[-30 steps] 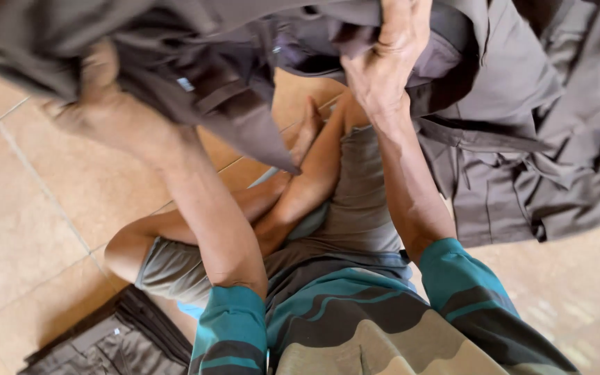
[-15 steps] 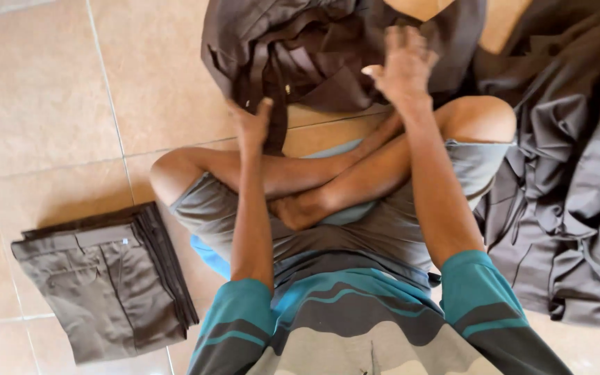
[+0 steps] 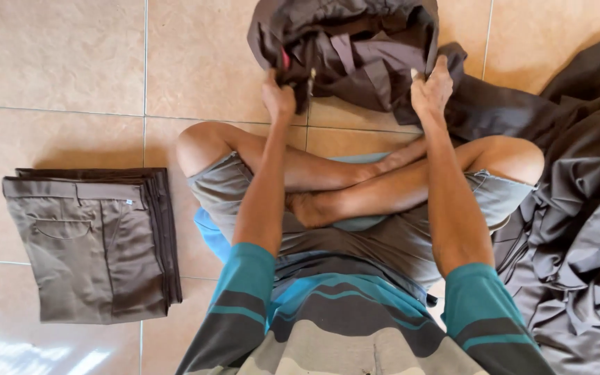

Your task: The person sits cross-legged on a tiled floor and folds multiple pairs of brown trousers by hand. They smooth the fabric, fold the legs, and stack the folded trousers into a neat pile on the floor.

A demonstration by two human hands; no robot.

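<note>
Two hands are on one crumpled dark garment (image 3: 355, 52), and that is where trouble could start. My left hand (image 3: 279, 97) is closed on a bunch of cloth at its near left edge; my right hand (image 3: 430, 87) is closed on the near right edge. I judge neither grip to be on a clean seam or waistband, since the cloth between them is wadded and turned in on itself. If I pull it flat from these holds, the layers could twist and the fold could come out crooked.

The garment's right side runs straight into the loose pile (image 3: 571, 208) of dark cloth beside my right knee; the two touch, and I cannot tell where one ends. Lifting could drag part of the pile along.

The garment lies on the floor (image 3: 71, 62) just beyond my crossed legs (image 3: 355, 184), between both hands and reaching further out ahead of them. Its bulk is past my knuckles, with only the near edge in my grip.

The folded stack (image 3: 92, 239) sits well apart, on the floor beside my left knee, square and flat. A careless swing over to that side could knock its edges out of line.
</note>
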